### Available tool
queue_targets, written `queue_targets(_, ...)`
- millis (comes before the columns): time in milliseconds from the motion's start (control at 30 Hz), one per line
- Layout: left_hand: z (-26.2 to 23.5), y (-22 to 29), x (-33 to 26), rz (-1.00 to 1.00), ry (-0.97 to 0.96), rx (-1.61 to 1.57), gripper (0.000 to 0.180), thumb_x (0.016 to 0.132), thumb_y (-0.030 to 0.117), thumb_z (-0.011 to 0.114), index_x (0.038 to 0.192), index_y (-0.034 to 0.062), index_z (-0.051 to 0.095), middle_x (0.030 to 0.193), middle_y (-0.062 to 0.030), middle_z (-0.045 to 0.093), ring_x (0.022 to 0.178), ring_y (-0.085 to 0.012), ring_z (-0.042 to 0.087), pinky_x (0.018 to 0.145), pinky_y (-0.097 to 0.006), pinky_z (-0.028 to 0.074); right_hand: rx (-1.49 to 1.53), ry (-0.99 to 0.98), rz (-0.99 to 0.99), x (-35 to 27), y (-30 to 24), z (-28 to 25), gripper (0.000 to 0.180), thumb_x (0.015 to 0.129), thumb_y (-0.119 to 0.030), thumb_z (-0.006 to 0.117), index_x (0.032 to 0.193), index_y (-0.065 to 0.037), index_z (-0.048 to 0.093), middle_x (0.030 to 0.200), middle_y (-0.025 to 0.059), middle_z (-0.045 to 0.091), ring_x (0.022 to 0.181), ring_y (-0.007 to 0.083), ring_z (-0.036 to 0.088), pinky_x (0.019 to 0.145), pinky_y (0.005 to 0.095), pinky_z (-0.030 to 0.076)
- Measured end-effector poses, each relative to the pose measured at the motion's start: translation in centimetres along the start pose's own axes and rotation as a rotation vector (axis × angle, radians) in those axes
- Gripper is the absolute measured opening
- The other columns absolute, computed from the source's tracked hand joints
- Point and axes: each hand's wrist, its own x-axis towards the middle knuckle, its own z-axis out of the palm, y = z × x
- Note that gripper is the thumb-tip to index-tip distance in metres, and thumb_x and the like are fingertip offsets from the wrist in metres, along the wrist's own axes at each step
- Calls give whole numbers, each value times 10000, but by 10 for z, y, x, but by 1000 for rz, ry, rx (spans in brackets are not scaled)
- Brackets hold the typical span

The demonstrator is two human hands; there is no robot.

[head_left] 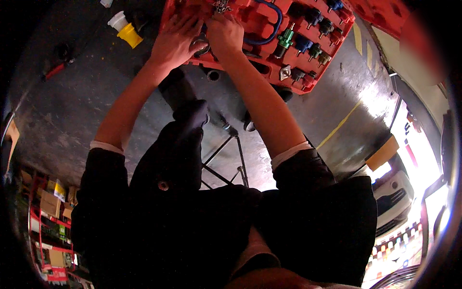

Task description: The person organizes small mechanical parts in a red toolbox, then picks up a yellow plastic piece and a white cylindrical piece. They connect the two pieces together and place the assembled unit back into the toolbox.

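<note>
The step in hand seems to be working fittings at the near left part of the red moulded case (pixel 257 24). The right hand (pixel 225 36) is bunched, knuckles up, its fingers curled just below a silver metal piece (pixel 222 6) in the case; whether they grip it is hidden. The left hand (pixel 178 41) lies palm down, fingers loosely extended, thumb by a dark ring (pixel 202 47); its hold cannot be told either. Both bare forearms reach forward, converging. The next move likely calls for small finger work, clear of the blue hose (pixel 279 21).
</note>
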Motion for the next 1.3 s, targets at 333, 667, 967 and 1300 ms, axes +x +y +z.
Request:
queue_targets(333, 1, 1, -3, -45, -2, 1, 665, 924, 561, 595, 1412, 111, 551, 1381, -92, 611, 1307, -292, 546, 1165, -488, 322, -84, -116, 14, -4, 1, -31, 200, 803, -194, 637, 951, -149, 764, 964, 78, 723, 999, 285, 670, 743, 433, 576)
queue_targets(667, 12, 11, -22, -119, 92, -60, 627, 928, 526, 616, 1427, 152, 546, 1478, -125, 525, 1389, -312, 466, 1178, -485, 310, -216, -306, 169, -61, 33, -68, 336, 864, -238, 658, 1173, -107, 684, 1165, 129, 661, 1087, 362, 634, 859, 464, 579)
queue_targets(967, 5, 10, -23, -113, 53, -16, 631, 904, 546, 633, 1433, 211, 551, 1472, -122, 529, 1372, -309, 480, 1164, -488, 320, -279, -315, 139, -61, 29, -53, 446, 843, -326, 663, 1214, -79, 652, 1170, 151, 619, 1121, 365, 597, 865, 472, 564)
queue_targets(1300, -16, 17, -12, -108, -32, 28, 652, 881, 524, 671, 1424, 183, 553, 1461, -128, 537, 1363, -328, 476, 1151, -508, 318, -24, -228, 56, -47, -20, -46, 584, 857, -276, 654, 1398, -91, 532, 1332, 163, 566, 1197, 386, 566, 969, 537, 497)
